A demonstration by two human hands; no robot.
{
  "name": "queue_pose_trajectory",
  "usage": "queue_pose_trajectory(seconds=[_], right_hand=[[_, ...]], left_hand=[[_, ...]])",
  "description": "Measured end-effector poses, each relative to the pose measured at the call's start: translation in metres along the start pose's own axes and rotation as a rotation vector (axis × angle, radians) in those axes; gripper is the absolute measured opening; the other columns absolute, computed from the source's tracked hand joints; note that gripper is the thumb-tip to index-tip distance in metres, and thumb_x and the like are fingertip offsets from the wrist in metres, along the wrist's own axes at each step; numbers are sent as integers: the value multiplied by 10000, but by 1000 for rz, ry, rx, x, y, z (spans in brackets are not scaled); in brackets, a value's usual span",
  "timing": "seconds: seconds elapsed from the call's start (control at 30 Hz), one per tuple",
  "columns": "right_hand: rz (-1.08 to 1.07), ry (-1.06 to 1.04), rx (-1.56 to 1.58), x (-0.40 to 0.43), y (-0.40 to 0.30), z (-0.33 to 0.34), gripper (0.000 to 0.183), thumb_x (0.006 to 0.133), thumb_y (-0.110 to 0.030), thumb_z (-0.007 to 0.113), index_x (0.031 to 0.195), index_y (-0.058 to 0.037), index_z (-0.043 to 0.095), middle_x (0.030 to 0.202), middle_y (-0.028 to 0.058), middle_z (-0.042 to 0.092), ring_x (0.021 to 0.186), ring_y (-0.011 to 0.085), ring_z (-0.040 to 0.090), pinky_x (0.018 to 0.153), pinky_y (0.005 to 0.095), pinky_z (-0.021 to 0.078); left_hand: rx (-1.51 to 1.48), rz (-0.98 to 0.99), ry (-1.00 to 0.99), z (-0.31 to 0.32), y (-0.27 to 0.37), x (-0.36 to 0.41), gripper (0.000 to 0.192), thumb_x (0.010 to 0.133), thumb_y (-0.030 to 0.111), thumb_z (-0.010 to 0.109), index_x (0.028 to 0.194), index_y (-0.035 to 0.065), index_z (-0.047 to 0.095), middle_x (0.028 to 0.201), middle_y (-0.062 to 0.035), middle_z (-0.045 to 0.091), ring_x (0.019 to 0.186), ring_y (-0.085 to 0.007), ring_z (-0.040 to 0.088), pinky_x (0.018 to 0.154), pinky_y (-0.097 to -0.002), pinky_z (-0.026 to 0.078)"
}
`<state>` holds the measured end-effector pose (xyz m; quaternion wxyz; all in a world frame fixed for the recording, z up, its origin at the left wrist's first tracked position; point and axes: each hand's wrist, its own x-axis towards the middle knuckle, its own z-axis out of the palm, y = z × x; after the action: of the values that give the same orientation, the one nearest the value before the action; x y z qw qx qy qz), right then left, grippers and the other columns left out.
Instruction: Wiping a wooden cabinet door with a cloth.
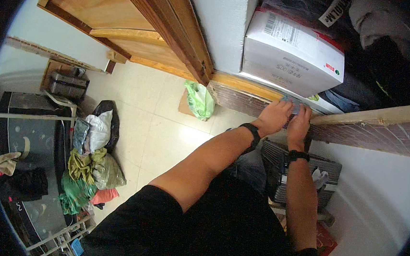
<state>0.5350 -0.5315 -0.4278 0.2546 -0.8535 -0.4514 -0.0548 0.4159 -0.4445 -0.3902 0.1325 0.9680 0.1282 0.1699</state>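
Note:
My left hand [277,114] and my right hand [298,127] are side by side at the front edge of a raised wooden shelf [246,86]. Between and under their fingers is a crumpled blue-grey cloth [295,107], bunched against the edge. Both hands grip it; part of it is hidden by the fingers. Just beyond the hands, a white cardboard box [292,57] bearing print and a label sits on the shelf. Dark clothes or fabric [368,68] lie to the right of the box. Each wrist wears a black band.
A wooden door [127,17] stands at upper left. On the tiled floor [158,124] lie a green-and-white plastic bag [200,102] and several stuffed bags [93,169] beside a dark patterned bed [34,143]. A ribbed grey suitcase [276,162] is beneath my arms. A wooden rail [372,116] extends right.

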Motion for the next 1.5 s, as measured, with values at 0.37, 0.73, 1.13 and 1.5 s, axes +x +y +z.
queue_pose_trajectory(seconds=[0.37,0.73,1.13,1.5], right_hand=[[-100,-326,333,16,-173,34,339,827,-59,531,1162,-16,499,1166,166,471,925,396,574,755,475,488],[374,-270,848,28,-232,106,291,814,-122,559,1054,42,560,1038,277,511,957,442,518,831,473,426],[636,-669,1763,35,-207,8,233,881,-77,544,1111,-60,515,788,-1,514,509,91,403,477,258,375],[590,-780,1282,-11,-81,-15,276,826,-226,607,1013,-23,608,857,53,620,728,155,562,619,264,440]], left_hand=[[-12,-638,-116,-87,-74,-103,714,694,-19,543,1373,65,342,1447,-169,285,1082,-372,499,907,-422,439],[-379,-693,465,-104,-90,-150,354,822,-91,449,1152,-1,543,1170,-140,531,917,-223,614,694,-288,519],[-1304,-1026,496,-108,-91,-130,345,924,198,434,1206,4,476,1097,-146,593,931,-247,603,779,-367,499],[-1757,-947,197,-54,-42,-60,232,843,86,593,1063,31,546,1002,-60,607,919,-184,567,858,-332,427]])
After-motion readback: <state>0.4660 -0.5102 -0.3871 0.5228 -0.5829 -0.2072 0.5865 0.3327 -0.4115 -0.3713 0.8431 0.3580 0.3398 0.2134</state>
